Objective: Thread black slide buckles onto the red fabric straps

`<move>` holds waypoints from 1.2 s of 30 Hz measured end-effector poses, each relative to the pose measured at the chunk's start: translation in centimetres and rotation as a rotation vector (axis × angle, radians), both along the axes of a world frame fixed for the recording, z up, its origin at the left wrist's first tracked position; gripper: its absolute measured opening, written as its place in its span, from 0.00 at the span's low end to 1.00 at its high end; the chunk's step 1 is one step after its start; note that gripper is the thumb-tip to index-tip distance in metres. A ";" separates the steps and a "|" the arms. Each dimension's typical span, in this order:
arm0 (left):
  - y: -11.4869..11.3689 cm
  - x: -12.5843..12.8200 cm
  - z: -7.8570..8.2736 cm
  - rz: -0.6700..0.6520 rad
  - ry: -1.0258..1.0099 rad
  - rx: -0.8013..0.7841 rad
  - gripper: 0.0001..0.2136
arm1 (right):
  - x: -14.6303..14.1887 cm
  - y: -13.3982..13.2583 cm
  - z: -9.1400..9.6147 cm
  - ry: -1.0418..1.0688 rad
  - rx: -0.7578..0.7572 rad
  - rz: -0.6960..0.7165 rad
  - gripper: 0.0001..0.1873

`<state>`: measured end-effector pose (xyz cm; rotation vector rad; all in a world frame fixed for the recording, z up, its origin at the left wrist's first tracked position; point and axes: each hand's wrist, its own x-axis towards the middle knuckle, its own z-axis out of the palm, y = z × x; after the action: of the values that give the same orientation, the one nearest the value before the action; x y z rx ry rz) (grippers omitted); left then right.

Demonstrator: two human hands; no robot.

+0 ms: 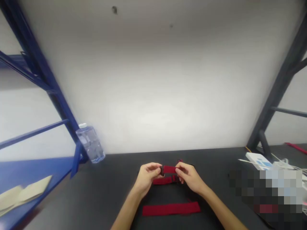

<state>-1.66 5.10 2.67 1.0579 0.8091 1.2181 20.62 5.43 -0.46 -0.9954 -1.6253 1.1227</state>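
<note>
In the head view, a narrow crimson woven strap (169,169) is gripped between the left hand (146,179) and the right hand (189,177), over a matte dark grey bench (96,195). The left grip is clenched on one end of the strap, with the fingers closed around it just beside a small black buckle (162,171). The right grip is clenched on the other end, with the fingers curled over the fabric. A second length of red webbing (165,180) is seen directly below the hands, though whether it is joined to the gripped strap cannot be told. A wider, flat band of red fabric (171,209) is laid straight on the bench, nearer the person and apart from both hands.

To the left, a clear plastic water bottle with a white cap (90,142) is seen beside a blue-painted steel shelf frame (48,89), and pale sheets of paper (26,191) are laid on a blue shelf (35,169). To the right, a dark grey steel upright (278,86) rises from behind the bench. A white box with blue markings (258,161) and thin white cables (285,164) are placed near it, with a slim red strip (296,148) beyond. The objects at the bench's right corner are hidden by a pixelated patch.
</note>
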 end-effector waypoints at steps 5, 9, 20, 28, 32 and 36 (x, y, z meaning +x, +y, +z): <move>0.1 -0.3 0.0 -0.023 -0.057 -0.006 0.12 | 0.1 0.0 -0.1 -0.003 0.003 -0.012 0.14; 0.1 -0.4 -0.1 -0.019 -0.052 -0.008 0.11 | 0.0 0.0 -0.2 0.000 0.002 0.036 0.15; -0.1 -0.1 0.0 -0.031 -0.021 -0.021 0.11 | -0.2 -0.3 0.1 0.012 -0.008 0.111 0.14; -0.4 0.8 -0.4 -0.053 0.091 -0.031 0.13 | -0.5 -0.6 0.3 -0.036 0.001 0.108 0.13; -0.3 1.6 -1.1 -0.027 0.163 -0.040 0.14 | -0.8 -0.8 0.4 -0.008 -0.016 0.123 0.12; -0.4 2.4 -1.3 0.025 0.171 -0.032 0.14 | -1.1 -1.2 0.8 0.015 0.028 0.092 0.06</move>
<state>0.70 4.75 1.36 1.1394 0.9731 1.1429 19.54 4.26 0.36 -0.8997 -1.6849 1.1627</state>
